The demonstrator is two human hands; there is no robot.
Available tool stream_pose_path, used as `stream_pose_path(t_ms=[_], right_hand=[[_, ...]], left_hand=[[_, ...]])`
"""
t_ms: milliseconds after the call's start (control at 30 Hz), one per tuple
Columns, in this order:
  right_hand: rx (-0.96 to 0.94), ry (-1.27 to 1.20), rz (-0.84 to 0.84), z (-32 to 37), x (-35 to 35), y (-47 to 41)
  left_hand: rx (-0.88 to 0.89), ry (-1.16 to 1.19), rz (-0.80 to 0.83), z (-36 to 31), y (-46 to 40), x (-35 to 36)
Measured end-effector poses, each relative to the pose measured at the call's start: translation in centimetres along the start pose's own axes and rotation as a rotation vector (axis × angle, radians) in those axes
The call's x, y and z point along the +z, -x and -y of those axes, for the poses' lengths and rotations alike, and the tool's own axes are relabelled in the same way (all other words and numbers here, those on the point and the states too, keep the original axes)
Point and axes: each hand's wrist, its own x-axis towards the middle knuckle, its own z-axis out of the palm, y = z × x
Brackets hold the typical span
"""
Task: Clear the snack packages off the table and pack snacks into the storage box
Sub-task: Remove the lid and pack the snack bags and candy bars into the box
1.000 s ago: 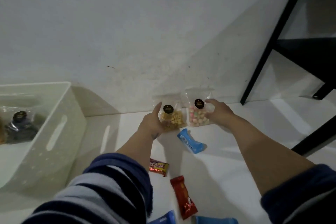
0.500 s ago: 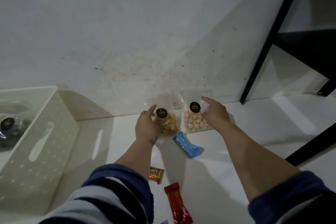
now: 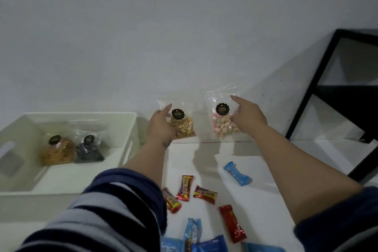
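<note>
Left hand (image 3: 161, 127) fingers curl around the clear plastic bag of tan nuts (image 3: 182, 125) at 12 o'clock on the white surface (image 3: 266, 170); right hand (image 3: 248, 115) grips the clear bag of pastel biscuits (image 3: 223, 116); white plastic storage box (image 3: 131, 129) at 9 o'clock.

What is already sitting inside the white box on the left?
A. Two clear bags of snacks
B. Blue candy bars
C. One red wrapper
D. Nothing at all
A: inside the white box stand two clear bags with black stickers, a tan snack bag and beside it a dark snack bag.
</note>
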Motion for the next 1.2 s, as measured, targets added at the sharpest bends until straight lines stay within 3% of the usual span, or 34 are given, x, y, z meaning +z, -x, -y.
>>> stream_pose_path(t_ms=[267,533,733,1033,1200], right_hand=[[-0.116,0.021,-0.021,13.5,4.1,5.0],[-0.222,0.183,0.032,24.7,14.2,8.9],[-0.191,0.356,0.172,26.5,22.5,10.5],[0.137,0.148,0.35,23.7,30.1,7.4],[0.149,0.139,0.403,23.2,31.4,7.0]], left_hand=[[0.048,0.011,-0.051,1.7,-0.8,-14.2],[-0.048,-0.07,-0.064,10.9,-2.1,-24.0],[-0.17,-0.274,0.11,18.6,-3.4,-24.6],[-0.22,-0.339,0.169,23.6,-7.3,-20.4],[-0.276,-0.361,0.214,23.9,-7.6,-19.4]])
